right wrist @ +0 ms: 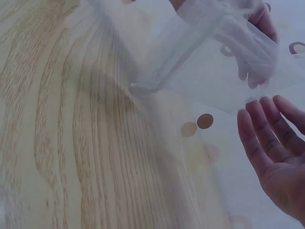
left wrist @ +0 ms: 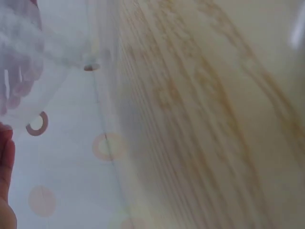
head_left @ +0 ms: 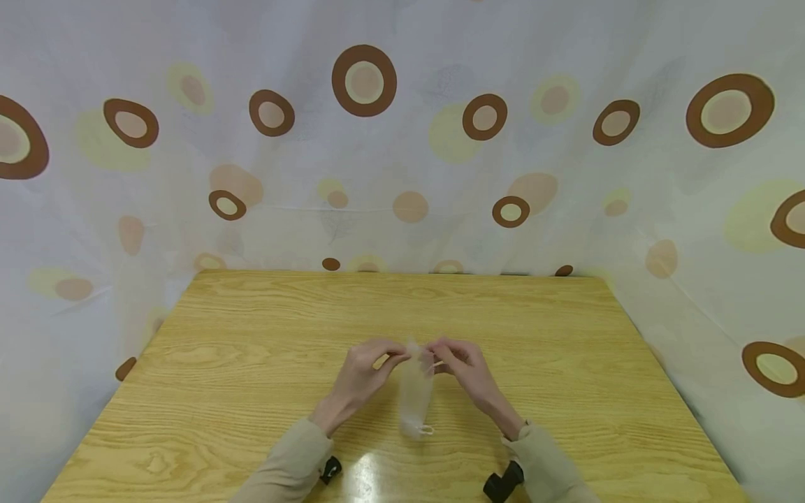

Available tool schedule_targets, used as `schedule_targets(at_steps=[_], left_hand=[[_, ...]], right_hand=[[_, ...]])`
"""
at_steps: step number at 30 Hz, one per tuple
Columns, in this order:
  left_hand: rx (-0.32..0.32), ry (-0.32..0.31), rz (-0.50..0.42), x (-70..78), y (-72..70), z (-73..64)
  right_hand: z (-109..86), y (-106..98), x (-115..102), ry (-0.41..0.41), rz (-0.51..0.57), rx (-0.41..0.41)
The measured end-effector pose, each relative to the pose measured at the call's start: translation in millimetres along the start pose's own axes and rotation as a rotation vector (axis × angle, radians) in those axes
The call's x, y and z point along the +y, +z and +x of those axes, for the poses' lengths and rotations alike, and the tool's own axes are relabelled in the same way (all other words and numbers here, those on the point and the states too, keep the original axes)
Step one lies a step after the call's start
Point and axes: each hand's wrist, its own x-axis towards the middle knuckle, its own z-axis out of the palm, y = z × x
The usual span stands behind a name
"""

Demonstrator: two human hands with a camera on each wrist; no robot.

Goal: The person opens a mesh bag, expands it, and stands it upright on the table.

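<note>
A sheer whitish pouch (head_left: 415, 402) hangs between the two hands over the wooden table, with a small pale loop at its lower right corner. My left hand (head_left: 367, 363) pinches its top left edge between thumb and forefinger. At the top right edge, my right hand (head_left: 468, 370) pinches it with thumb and forefinger, the other fingers loosely bent. The right wrist view shows the sheer material (right wrist: 205, 67) spread beyond the right fingertips, and the left hand shows through it. In the left wrist view, part of the left hand (left wrist: 6, 171) appears at the edge.
The wood-grain table (head_left: 251, 314) extends beneath both forearms. A pale curtain (head_left: 409, 161) with brown rings and dots surrounds it at the back and sides. Black wrist devices (head_left: 503, 482) sit under both sleeves close to the table's near side.
</note>
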Motion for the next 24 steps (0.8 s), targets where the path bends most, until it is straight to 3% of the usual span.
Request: schedule_targets(at_steps=[5, 10, 15, 20, 24], left_hand=[[-0.011, 0.019, -0.056, 0.0, -1.0, 1.9], [-0.043, 0.033, -0.065, 1.2, -1.4, 3.5], [-0.089, 0.065, -0.053, 1.0, -1.0, 4.0], [-0.108, 0.075, -0.047, 2.4, -1.5, 3.8], [-0.117, 0.043, -0.039, 2.8, -1.7, 3.2]], right_hand=[[-0.5, 1.8, -4.1, 0.055, -0.070, -0.057], [0.8, 7.8, -7.5, 0.079, -0.130, 0.051], [3.1, 12.2, -7.4, -0.054, -0.150, 0.128], [5.7, 14.3, -5.2, -0.164, -0.208, 0.129], [5.9, 14.5, -1.9, -0.217, -0.292, 0.118]])
